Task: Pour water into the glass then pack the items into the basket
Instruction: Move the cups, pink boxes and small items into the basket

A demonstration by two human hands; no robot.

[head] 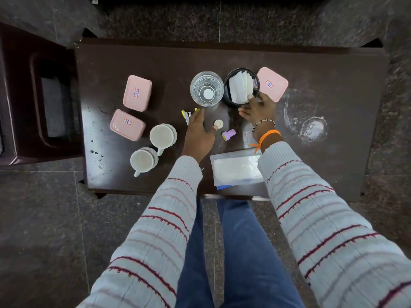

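On the dark worktop [322,70] stands a clear glass [206,88] with water in it and a white disc showing at its bottom. Just right of it, nearly touching, is the basket [227,85], a round black mesh cup holding white folded sheets [241,87]. The right hand [259,108] is at the basket's near right rim: the thumb lies over the rim on the lowest sheet and the fingers curl around the outer wall, so it grips the basket. The left hand [199,130] rests flat on the worktop with fingers loosely straight, below the glass; its thumb tip touches a small white round cap [219,124]. Under its fingertips lies a small stapler [188,115] with yellow parts, partly hidden. A lilac cylinder [229,134] lies on its side just beside the cap. A white packet [235,167] sits at the near edge, partly under the right sleeve. Behind the basket on the right is a pink box [272,83] with a label; two more pink boxes [137,92] lie well apart on the left. Two white mugs [163,135] stand side by side near the left hand, touching each other.
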